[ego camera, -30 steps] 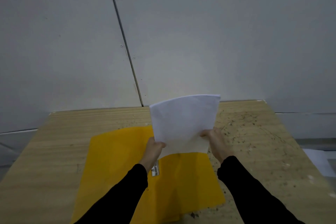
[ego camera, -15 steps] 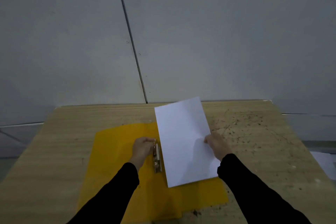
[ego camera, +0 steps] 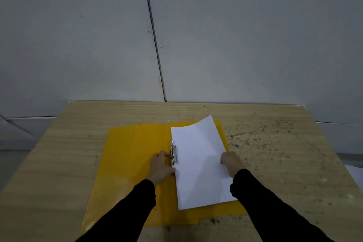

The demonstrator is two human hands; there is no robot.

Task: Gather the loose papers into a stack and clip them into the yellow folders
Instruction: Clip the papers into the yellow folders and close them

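Observation:
An open yellow folder lies flat on the wooden table. A stack of white papers rests on its right half, the left edge against the metal clip at the spine and the far right corner slightly lifted. My left hand is at the clip, fingers pinching its lever. My right hand holds the papers at their right edge, fingers curled on them.
A grey panelled wall stands right behind the table's far edge. The tabletop to the right of the folder is scratched and speckled with dirt. Something white lies lower down beyond the table's right edge.
The papers went from held upright above the folder to lying flat on its right half. My left hand let go of them and moved to the clip.

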